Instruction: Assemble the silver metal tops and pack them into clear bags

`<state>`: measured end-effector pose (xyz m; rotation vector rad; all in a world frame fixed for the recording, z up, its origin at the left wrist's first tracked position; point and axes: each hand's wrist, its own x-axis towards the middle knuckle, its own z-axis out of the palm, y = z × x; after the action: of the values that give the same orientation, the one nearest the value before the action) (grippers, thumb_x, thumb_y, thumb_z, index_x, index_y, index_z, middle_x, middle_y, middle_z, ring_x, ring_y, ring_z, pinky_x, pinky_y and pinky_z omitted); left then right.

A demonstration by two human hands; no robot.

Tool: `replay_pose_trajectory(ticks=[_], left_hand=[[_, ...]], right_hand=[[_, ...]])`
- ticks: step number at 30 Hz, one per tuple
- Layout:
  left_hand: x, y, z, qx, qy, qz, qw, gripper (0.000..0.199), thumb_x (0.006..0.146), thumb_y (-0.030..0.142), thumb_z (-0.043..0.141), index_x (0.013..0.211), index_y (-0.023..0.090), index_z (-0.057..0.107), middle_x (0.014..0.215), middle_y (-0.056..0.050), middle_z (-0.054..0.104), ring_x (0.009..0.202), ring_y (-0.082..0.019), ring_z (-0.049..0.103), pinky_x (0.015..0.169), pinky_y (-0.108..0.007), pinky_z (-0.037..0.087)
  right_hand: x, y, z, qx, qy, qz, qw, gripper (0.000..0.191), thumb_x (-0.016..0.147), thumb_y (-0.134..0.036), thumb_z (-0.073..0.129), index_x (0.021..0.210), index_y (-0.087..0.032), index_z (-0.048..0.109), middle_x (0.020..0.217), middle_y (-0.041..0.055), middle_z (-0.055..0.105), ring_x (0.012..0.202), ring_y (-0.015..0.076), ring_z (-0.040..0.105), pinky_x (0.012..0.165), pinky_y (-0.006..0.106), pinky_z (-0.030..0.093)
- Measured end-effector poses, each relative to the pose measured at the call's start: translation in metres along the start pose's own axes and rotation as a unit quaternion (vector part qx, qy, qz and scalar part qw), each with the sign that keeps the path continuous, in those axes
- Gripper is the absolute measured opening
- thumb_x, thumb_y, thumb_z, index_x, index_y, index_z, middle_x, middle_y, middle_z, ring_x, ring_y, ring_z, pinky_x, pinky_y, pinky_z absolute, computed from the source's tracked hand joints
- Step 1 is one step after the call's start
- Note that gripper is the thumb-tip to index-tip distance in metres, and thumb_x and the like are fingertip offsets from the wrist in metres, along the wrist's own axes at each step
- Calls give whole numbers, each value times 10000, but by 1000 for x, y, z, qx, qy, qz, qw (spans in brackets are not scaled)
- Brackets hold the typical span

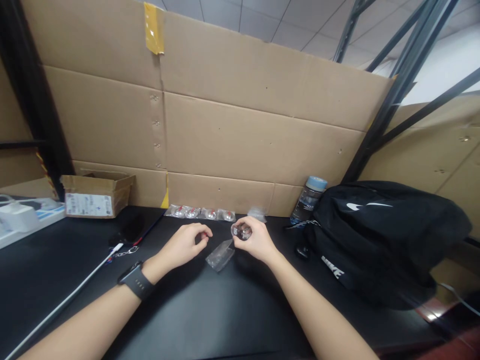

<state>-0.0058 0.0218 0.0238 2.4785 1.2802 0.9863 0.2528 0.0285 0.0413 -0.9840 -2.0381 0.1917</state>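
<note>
My right hand (257, 240) pinches a small, round, shiny item (241, 230) between thumb and fingers; its exact kind does not show. Below it, a clear plastic bag (220, 256) stands tilted over the black table, its upper corner near my right fingertips. To the left, my left hand (187, 243) is loosely curled, thumb and index tip apart, with a reddish patch by the fingers that I cannot make out. Several round silvery items with red marks, in clear wrappers (210, 214), lie in a row behind both hands. Another clear wrapper (257, 215) lies at the row's right end.
A black backpack (375, 240) fills the right side, with a water bottle (308, 200) beside it. At the left are an opened cardboard box (95, 195), a power strip (33, 220) and a white cable (75, 292). Cardboard panels (243, 125) wall off the back.
</note>
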Motion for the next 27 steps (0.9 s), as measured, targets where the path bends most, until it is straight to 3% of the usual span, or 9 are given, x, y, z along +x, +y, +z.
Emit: replay_pose_trajectory(ticks=[4,8,12,15,20,24,27], left_hand=[[1,-3,2,-25,40,-46,998,224,918,306,566,1038,240,743,1025,-33,767,909,-204,703,837,-298,512],[1,-4,4,-53,58,-41,996,274,954,346,548,1127,250,739,1129,-42,759,1002,-218,704,885,-319,523],[1,1,1,-76,70,-23,994,272,973,373,543,1107,266,754,1113,-37,761,1022,-214,697,903,-314,516],[0,7,-2,-75,76,-3,994,274,978,398,541,1057,279,775,1084,-44,745,976,-204,689,853,-298,521],[-1,15,-3,-115,87,9,990,264,989,388,532,1004,264,765,1152,-41,723,1058,-203,669,931,-299,504],[-1,17,0,-141,69,3,988,249,1000,372,517,1043,257,734,1019,-31,734,910,-181,692,813,-272,524],[-2,18,3,-170,71,-8,983,230,996,364,524,1094,253,700,1024,-37,715,898,-177,702,810,-276,536]], right_hand=[[-1,-6,1,37,4,21,999,253,671,-171,702,922,-206,701,895,30,702,711,145,614,680,261,499],[-2,-9,5,138,1,75,988,270,669,-188,729,937,-200,699,943,40,719,749,154,646,702,273,522],[-2,-12,8,319,-16,169,932,319,660,-252,802,945,-185,675,969,62,728,812,176,684,709,283,548],[-3,-18,9,395,-18,190,899,360,649,-277,847,954,-186,680,972,59,727,880,188,698,777,301,560],[-6,-28,13,436,-28,189,879,400,654,-304,877,990,-192,693,979,67,732,964,214,702,858,342,559],[-7,-31,16,450,-30,186,873,425,643,-311,891,1000,-196,690,1053,84,727,1008,227,699,920,378,546],[-7,-32,17,454,-28,188,871,427,643,-326,893,994,-197,687,1051,86,727,1020,237,699,930,392,545]])
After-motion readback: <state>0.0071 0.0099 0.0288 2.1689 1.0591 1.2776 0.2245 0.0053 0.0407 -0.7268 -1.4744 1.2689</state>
